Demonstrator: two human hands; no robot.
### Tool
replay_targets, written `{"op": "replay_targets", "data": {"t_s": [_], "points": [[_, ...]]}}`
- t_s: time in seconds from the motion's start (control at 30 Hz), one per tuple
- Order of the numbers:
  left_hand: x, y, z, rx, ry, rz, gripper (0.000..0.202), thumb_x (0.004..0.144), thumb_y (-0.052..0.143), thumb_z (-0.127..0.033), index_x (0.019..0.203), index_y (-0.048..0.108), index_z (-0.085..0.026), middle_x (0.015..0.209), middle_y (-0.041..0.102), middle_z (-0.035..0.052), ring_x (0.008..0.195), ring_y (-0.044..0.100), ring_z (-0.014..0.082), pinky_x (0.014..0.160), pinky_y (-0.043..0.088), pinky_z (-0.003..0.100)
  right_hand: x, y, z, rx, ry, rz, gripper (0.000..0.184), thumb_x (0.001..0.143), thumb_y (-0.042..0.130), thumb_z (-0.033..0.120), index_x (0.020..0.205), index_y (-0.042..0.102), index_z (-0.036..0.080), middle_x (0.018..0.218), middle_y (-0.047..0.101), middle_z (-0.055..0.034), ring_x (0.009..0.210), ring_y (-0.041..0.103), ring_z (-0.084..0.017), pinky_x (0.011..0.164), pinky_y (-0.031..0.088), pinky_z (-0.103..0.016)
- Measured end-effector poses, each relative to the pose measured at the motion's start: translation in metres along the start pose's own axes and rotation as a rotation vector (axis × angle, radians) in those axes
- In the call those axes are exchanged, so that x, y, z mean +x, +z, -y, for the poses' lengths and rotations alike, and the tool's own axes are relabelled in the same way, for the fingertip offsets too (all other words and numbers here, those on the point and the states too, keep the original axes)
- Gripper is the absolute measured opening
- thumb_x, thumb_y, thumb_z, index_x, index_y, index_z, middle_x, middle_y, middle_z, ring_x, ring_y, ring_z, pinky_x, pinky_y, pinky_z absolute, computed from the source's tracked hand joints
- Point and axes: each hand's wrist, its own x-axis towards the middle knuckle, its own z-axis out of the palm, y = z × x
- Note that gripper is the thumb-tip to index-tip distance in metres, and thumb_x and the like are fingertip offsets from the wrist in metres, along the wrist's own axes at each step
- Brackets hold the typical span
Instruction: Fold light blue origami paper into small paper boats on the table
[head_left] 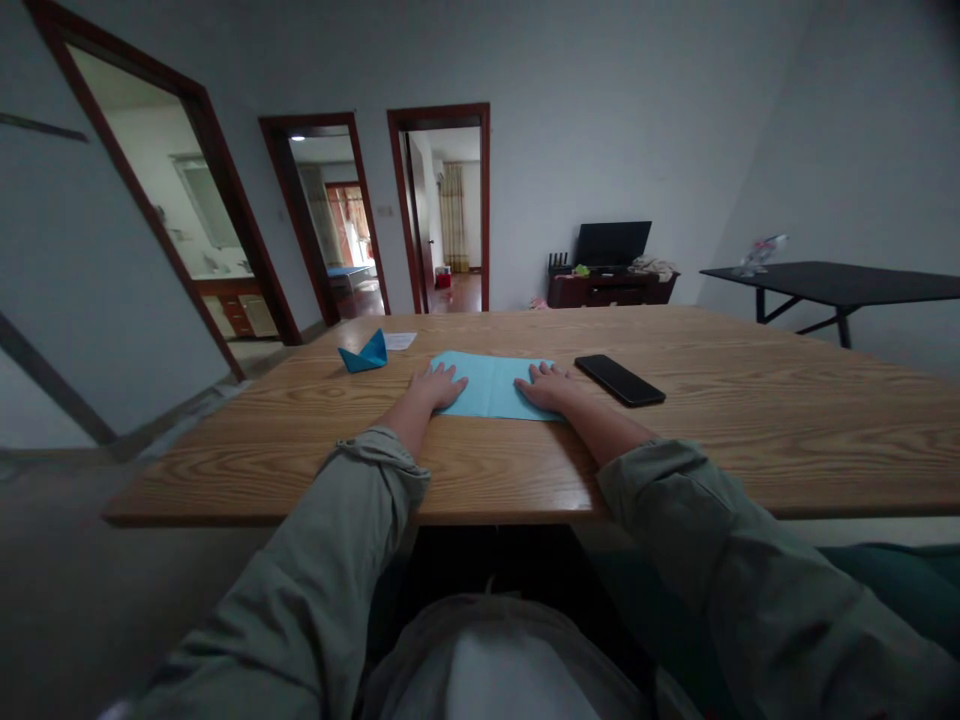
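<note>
**Left hand (439,387) and right hand (546,388) laid flat on a pale blue paper sheet (491,386)**

Both hands are held fully open, palms down with the fingers slightly spread, and nothing is gripped by either. The sheet is pressed beneath them, with a fold line visible down its middle between the hands. It is lying on a wood-grain table (712,440), and grey-green sleeves (660,480) are seen rolled up on both forearms.

Just beyond and to the left of the left hand, a blue origami boat (364,353) is standing upright on the table, with a white paper slip (399,341) placed just behind it. Just beside the right hand, a black smartphone (619,380) is lying on the table, apparently not touching the hand.

Well beyond the hands, a low dark wooden cabinet (611,290) is placed against the wall, with a black monitor (611,244) and a heap of cloth (652,266) on top. Far to the right of the right hand, a dark table (840,282) is seen bearing a small white and pink object (761,254), which is too small to identify. A small red container (442,278) is visible on the floor through a far doorway (439,210), its contents too small to tell.
</note>
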Motion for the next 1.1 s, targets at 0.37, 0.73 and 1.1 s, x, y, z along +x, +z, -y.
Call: {"op": "replay_targets", "data": {"t_s": [0.37, 0.73, 1.1], "points": [[-0.019, 0.002, -0.055, -0.096, 0.418, 0.084, 0.064, 0.089, 0.01, -0.061, 0.146, 0.01, -0.032, 0.153, 0.012, 0.0002, 0.139, 0.012, 0.0307, 0.108, 0.011, 0.058, -0.021, -0.002, 0.035, -0.047, -0.431, 0.056, 0.06, 0.093, 0.019, 0.047, 0.147, 0.02, 0.02, 0.152, 0.018, -0.0115, 0.137, 0.019, -0.032, 0.107, 0.017, -0.053], [0.004, -0.006, -0.008, -0.057, 0.156, 0.086, 0.06, 0.089, 0.021, -0.057, 0.141, 0.031, -0.03, 0.152, 0.016, 0.0047, 0.138, 0.013, 0.0322, 0.106, 0.013, 0.058, -0.049, -0.016, 0.056, 0.027, -0.604, 0.115, 0.085, 0.076, 0.035, 0.076, 0.146, 0.021, 0.029, 0.152, 0.018, -0.0097, 0.138, 0.015, -0.033, 0.109, 0.011, -0.05], [0.012, -0.008, 0.028, -0.038, 0.005, 0.003, 0.064, 0.084, 0.031, -0.062, 0.138, 0.037, -0.029, 0.149, 0.026, 0.0081, 0.135, 0.023, 0.0326, 0.106, 0.016, 0.056, -0.05, -0.028, 0.056, 0.072, -0.613, 0.123, 0.066, 0.077, 0.053, 0.052, 0.138, 0.041, 0.03, 0.148, 0.032, -0.0067, 0.133, 0.031, -0.031, 0.108, 0.018, -0.047]]}}
